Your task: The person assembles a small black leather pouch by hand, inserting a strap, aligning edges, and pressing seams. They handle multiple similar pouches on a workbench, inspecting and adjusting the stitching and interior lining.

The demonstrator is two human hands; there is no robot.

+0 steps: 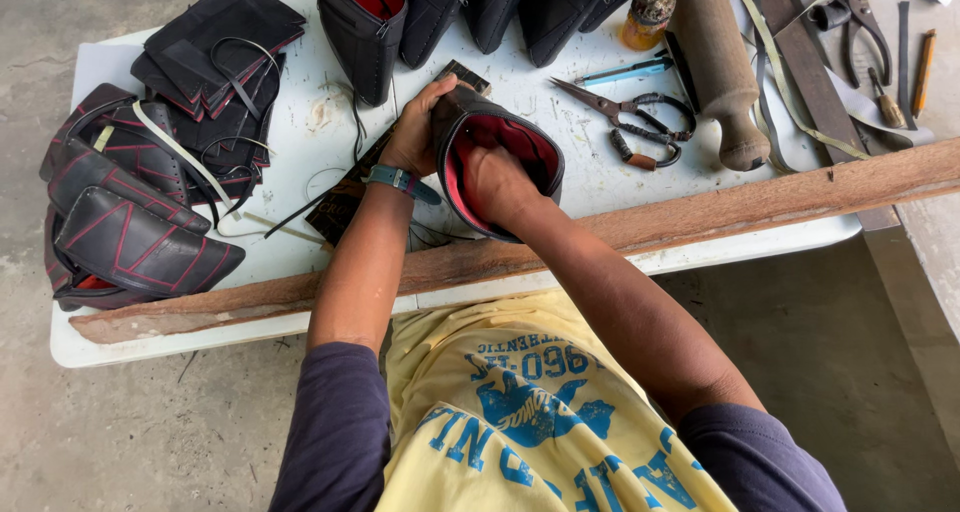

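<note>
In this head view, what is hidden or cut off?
- Right hand: fingers hidden inside the black pouch.
- Left hand: fingertips hidden behind the pouch's rim.
- Row of black pouches: tops cut by the upper edge.
- Pliers: partly cut by the upper edge.

The scene is lit evenly by soft, diffuse daylight, and no harsh glare is seen. The white tabletop (pixel 300 142) is rendered bright but not blown out. Only faint, short shadows are cast beneath the arms and tools. Focus is held sharp across the middle, while slight wide-angle stretching is noticed toward the corners.
</note>
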